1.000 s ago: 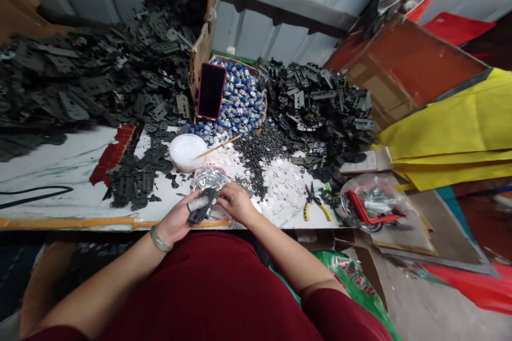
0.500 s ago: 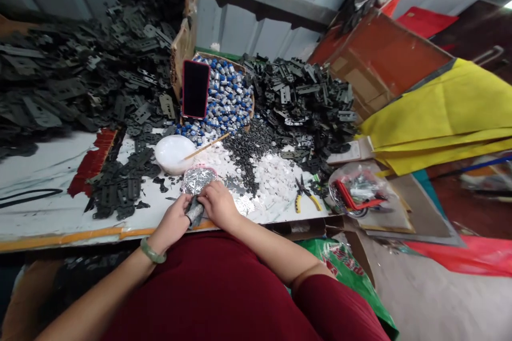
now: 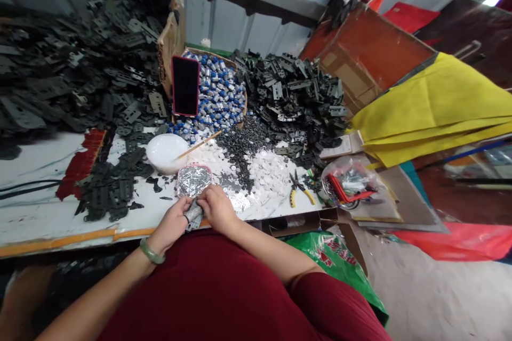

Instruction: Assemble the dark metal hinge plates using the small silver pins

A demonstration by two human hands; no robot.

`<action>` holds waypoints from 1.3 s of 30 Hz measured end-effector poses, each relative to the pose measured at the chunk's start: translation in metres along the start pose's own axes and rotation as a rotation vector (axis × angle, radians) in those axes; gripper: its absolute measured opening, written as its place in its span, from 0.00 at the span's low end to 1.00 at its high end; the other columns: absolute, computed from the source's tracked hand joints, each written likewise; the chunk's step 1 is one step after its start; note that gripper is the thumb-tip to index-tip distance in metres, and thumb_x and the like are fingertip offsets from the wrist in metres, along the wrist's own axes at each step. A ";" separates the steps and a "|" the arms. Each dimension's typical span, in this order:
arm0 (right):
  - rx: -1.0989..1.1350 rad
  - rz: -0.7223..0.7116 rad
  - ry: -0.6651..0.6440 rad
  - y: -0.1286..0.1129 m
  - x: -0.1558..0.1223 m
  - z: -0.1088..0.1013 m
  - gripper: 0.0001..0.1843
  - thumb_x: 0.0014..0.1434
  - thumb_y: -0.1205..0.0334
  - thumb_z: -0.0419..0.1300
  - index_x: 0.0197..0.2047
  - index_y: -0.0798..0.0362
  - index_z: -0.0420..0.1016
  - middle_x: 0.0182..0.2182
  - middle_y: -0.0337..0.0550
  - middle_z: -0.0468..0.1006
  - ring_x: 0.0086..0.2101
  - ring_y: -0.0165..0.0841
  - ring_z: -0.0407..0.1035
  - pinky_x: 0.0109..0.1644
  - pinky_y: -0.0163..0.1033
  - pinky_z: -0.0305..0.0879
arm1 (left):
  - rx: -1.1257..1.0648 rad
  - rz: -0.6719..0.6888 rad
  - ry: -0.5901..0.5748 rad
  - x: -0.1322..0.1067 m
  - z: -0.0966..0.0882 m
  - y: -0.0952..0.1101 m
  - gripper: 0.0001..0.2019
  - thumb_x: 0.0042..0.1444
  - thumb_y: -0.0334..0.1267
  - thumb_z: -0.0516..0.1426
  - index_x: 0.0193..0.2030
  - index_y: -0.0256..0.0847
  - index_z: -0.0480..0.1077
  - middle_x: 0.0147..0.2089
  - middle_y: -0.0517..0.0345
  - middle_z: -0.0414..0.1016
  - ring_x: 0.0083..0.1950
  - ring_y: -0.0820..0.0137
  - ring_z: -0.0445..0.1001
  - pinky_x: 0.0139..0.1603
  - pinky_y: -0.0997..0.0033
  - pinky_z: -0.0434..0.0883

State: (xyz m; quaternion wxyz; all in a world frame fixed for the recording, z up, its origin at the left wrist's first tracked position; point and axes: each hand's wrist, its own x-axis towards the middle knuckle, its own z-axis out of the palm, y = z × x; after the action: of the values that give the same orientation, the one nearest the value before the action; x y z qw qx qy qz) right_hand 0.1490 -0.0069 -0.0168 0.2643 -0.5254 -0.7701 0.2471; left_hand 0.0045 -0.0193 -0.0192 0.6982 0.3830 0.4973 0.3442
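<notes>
Apparently for steadiness, the left hand [image 3: 173,225] and right hand [image 3: 217,209] both grip a grey part [image 3: 194,216]. Pins [image 3: 194,179] sit close, likely for reach.

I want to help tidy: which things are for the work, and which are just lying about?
Likely for work: gray part between left hand and right hand; metal pieces nearby; piled dark parts.

Probably just lying about: phone, yellow material.

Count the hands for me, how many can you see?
2. The left hand is holding a gray part, near the tub. The right hand is close beside it, its fingers at the same part. No other hands show.
</notes>
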 end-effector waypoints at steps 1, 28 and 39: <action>0.032 0.040 -0.009 -0.001 0.000 0.000 0.04 0.60 0.67 0.56 0.32 0.52 0.67 0.33 0.43 0.69 0.38 0.34 0.63 0.44 0.38 0.61 | 0.001 0.002 0.003 0.000 0.000 -0.001 0.13 0.42 0.39 0.62 0.33 0.40 0.65 0.28 0.62 0.71 0.29 0.72 0.67 0.31 0.73 0.64; -0.198 -0.154 -0.105 0.037 0.006 -0.026 0.08 0.61 0.65 0.56 0.40 0.53 0.76 0.33 0.45 0.75 0.37 0.33 0.67 0.43 0.36 0.62 | -0.561 -0.250 0.087 0.002 0.000 0.008 0.02 0.47 0.31 0.60 0.28 0.34 0.73 0.23 0.58 0.75 0.22 0.75 0.70 0.23 0.77 0.68; 0.372 0.070 -0.073 0.024 0.009 -0.014 0.09 0.58 0.60 0.59 0.39 0.54 0.77 0.33 0.44 0.77 0.35 0.30 0.70 0.43 0.38 0.67 | -0.066 0.099 -0.047 -0.002 -0.010 0.015 0.07 0.48 0.38 0.60 0.33 0.39 0.74 0.30 0.56 0.75 0.31 0.68 0.71 0.33 0.71 0.69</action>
State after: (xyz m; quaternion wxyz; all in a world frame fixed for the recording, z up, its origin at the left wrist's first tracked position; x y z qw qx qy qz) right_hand 0.1718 0.0105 -0.0210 0.3198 -0.4844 -0.7017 0.4130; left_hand -0.0066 -0.0118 -0.0072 0.7040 0.3918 0.4499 0.3853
